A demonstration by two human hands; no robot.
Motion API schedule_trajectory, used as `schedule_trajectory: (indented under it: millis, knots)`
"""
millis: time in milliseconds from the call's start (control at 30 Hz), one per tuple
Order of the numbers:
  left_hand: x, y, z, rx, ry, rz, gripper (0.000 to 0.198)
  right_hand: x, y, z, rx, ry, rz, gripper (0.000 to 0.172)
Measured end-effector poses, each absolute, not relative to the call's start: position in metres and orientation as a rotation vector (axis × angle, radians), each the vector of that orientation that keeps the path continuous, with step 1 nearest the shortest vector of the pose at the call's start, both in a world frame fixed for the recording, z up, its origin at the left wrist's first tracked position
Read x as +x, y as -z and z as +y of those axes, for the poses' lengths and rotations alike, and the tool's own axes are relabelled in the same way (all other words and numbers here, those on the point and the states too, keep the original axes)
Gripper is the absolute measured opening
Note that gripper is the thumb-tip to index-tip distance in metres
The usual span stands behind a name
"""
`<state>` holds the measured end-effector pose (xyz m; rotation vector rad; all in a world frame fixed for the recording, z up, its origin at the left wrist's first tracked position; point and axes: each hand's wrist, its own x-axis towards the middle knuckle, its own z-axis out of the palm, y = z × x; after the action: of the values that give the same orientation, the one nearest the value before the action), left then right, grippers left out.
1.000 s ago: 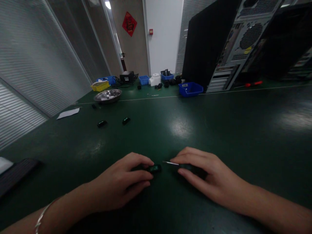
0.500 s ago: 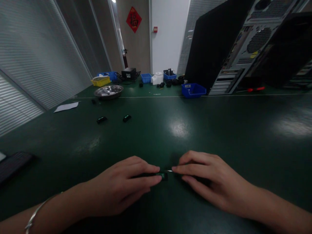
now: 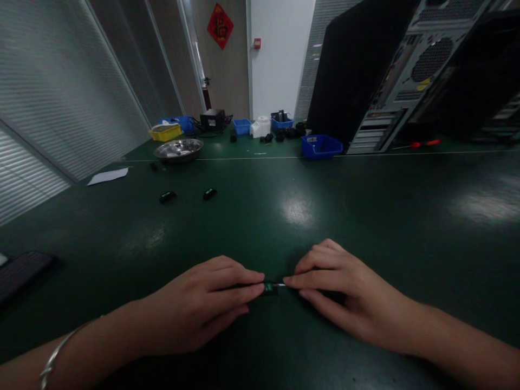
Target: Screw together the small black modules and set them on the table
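Note:
A small black part with a green face (image 3: 269, 288) lies on the dark green table, low in the middle of the head view. The fingertips of my left hand (image 3: 215, 303) hold its left end. From the right, my right hand (image 3: 341, 292) pinches a thin, shiny metal piece (image 3: 280, 285), whose left tip reaches the black part; whether it goes inside is too small to tell. Two similar black parts, one on the left (image 3: 167, 196) and one nearer the middle (image 3: 209, 194), lie farther back.
A metal bowl (image 3: 179, 150), a yellow bin (image 3: 166, 132) and a white paper (image 3: 108, 176) are at the back left. Toward the back right stand a blue bin (image 3: 321, 147) and a black computer case (image 3: 353, 70). A dark keyboard (image 3: 25, 275) is at the left edge.
The metal piece now meets the black part's right end, where it was at its upper edge before. The view has shifted slightly.

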<state>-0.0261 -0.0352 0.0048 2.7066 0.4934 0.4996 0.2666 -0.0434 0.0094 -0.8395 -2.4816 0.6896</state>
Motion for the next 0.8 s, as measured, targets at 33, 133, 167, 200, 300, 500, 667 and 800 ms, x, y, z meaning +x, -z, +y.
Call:
schedule_trajectory:
  millis: [33, 133, 167, 200, 300, 500, 667, 800]
  knots:
    - [-0.0263, -0.0048, -0.0352, 2.703, -0.501, 0.492, 0.039, 0.2662, -0.0091, -0.0430, -0.842, -0.703, -2.472, 0.029]
    - [-0.0267, -0.0047, -0.0350, 2.696, -0.492, 0.490, 0.039, 0.2654, -0.0089, -0.0430, -0.853, -0.734, -2.454, 0.029]
    - [-0.0268, -0.0045, -0.0349, 2.697, -0.487, 0.492, 0.039, 0.2653, -0.0090, -0.0434, -0.854, -0.740, -2.452, 0.029]
    - [-0.0268, -0.0043, -0.0348, 2.698, -0.484, 0.491, 0.039, 0.2653, -0.0092, -0.0439, -0.856, -0.747, -2.448, 0.029]
    - [-0.0269, -0.0032, -0.0344, 2.700, -0.495, 0.489, 0.040, 0.2653, -0.0098, -0.0451, -0.848, -0.781, -2.420, 0.029]
    - [-0.0272, -0.0035, -0.0345, 2.701, -0.510, 0.485, 0.041, 0.2654, -0.0082, -0.0439, -0.823, -0.789, -2.360, 0.030]
    - [-0.0259, -0.0073, -0.0357, 2.710, -0.512, 0.485, 0.041, 0.2678, -0.0046, -0.0441, -0.844, -0.737, -2.305, 0.029]
    - [-0.0247, -0.0095, -0.0376, 2.705, -0.509, 0.510, 0.040, 0.2685, -0.0039, -0.0447, -0.847, -0.740, -2.307, 0.025]
